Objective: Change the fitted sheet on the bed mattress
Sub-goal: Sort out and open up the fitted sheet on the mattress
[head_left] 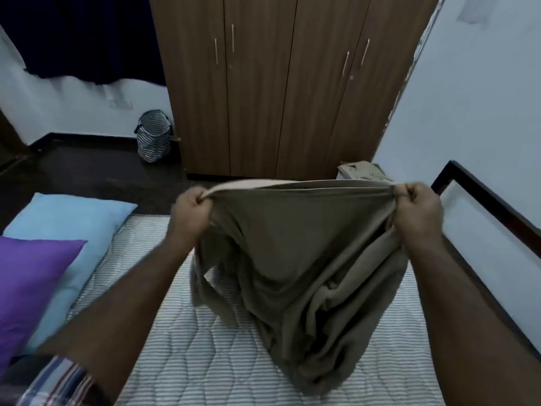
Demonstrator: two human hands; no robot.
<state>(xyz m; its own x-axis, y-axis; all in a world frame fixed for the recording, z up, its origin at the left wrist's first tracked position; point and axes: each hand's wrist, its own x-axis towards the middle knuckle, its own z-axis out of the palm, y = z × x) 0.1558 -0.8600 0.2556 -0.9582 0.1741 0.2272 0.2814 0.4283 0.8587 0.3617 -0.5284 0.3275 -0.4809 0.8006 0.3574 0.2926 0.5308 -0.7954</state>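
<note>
A taupe fitted sheet [295, 259] hangs bunched between my two hands above the bare striped quilted mattress [187, 353]. My left hand [191, 213] grips the sheet's top edge at the left, fingers curled into a fist. My right hand [417, 208] grips the same edge at the right. The edge is stretched taut between them. The sheet's lower folds rest on the mattress.
A light blue pillow [67, 227] and a purple pillow [32, 285] lie at the mattress's left side. A dark bed frame [486, 200] runs along the right wall. A wooden wardrobe [278, 83], a patterned basket [153, 136] and a beige folded cloth [363, 169] stand beyond.
</note>
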